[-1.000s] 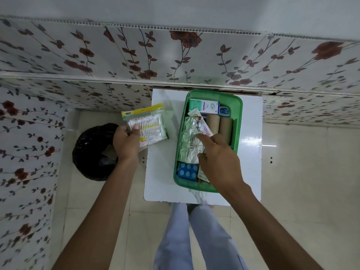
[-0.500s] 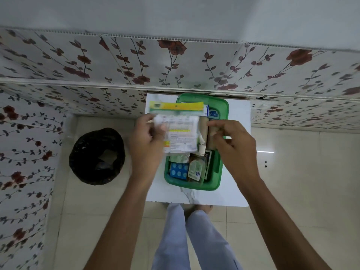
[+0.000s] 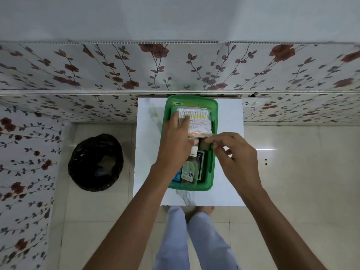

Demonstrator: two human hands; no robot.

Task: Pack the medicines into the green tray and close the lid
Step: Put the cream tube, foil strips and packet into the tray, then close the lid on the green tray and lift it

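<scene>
The green tray sits on a small white table against the wall. A clear packet of cotton swabs with a yellow header lies in the tray's far half. My left hand rests on the packet's left side, fingers gripping it. My right hand hovers at the tray's right rim, thumb and forefinger pinching the packet's near edge. In the tray's near half lie a small clear bottle, a dark box and a blue blister pack. No lid is visible.
A black-lined bin stands on the tiled floor left of the table. Flower-patterned wall panels run behind and to the left. My legs and bare feet are just under the table's near edge.
The swab packet went from my left hand beside the tray to over the tray, then down into its far half. Both hands followed it; the right hand left the foil strips.
</scene>
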